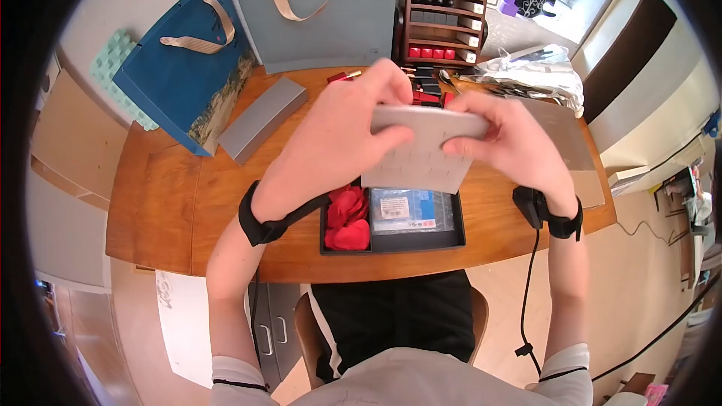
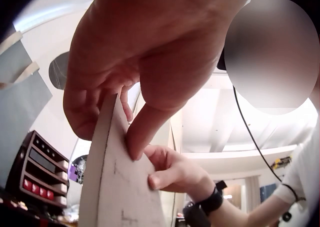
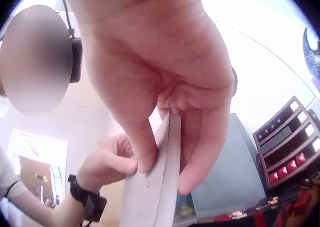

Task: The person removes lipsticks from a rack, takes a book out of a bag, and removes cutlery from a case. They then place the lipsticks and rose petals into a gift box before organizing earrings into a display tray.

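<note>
A pale grey flat panel (image 1: 421, 165) with small slits across its face is held up over the table, tilted. My left hand (image 1: 335, 131) grips its upper left edge, thumb on the near face and fingers behind. At its upper right, my right hand (image 1: 515, 139) pinches the edge in the same way. Both wrist views show the panel's thick pale side (image 2: 96, 174) between thumb and fingers. Below it sits an open black box (image 1: 391, 246). Red petals (image 1: 347, 227) fill its left compartment, and a clear plastic packet (image 1: 432, 214) with a label lies in the right one.
A long grey box (image 1: 263, 119) lies at left, before a blue gift bag (image 1: 162, 68) and a large grey gift bag (image 1: 331, 34). At the back stands a dark wooden rack (image 1: 444, 28). Crumpled plastic bags (image 1: 538, 71) lie at back right.
</note>
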Action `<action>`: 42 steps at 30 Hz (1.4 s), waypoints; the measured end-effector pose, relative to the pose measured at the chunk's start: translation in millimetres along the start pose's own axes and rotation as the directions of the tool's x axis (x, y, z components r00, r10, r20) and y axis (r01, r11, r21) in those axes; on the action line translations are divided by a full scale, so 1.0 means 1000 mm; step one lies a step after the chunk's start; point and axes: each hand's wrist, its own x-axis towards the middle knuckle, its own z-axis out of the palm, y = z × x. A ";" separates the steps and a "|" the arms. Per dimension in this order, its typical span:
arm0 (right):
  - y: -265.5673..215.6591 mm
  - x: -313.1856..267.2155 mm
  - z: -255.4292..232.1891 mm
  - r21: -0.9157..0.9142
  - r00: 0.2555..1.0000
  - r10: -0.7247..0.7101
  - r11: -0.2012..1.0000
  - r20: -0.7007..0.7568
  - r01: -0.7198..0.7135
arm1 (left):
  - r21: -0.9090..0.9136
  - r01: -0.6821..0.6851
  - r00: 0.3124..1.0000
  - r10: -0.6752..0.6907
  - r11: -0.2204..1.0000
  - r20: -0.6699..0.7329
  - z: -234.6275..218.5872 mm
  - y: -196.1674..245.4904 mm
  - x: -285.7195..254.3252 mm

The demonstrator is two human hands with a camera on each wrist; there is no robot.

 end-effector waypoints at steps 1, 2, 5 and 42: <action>0.001 0.007 -0.002 0.030 1.000 -0.014 0.999 -0.009 0.015 | 0.031 -0.067 0.995 0.068 0.997 -0.066 -0.001 -0.006 0.002; 0.001 0.014 -0.005 0.059 0.999 -0.029 0.998 -0.019 0.030 | 0.009 -0.064 0.993 0.065 0.998 -0.096 -0.002 -0.012 0.005; 0.012 0.036 0.004 -0.034 0.991 -0.091 0.995 -0.094 0.088 | 0.015 -0.038 0.989 0.040 0.999 -0.141 -0.007 -0.030 0.010; 0.024 0.028 0.010 -0.181 1.000 -0.031 0.983 0.000 0.030 | 0.087 0.121 0.938 -0.085 0.989 -0.336 -0.066 -0.077 0.010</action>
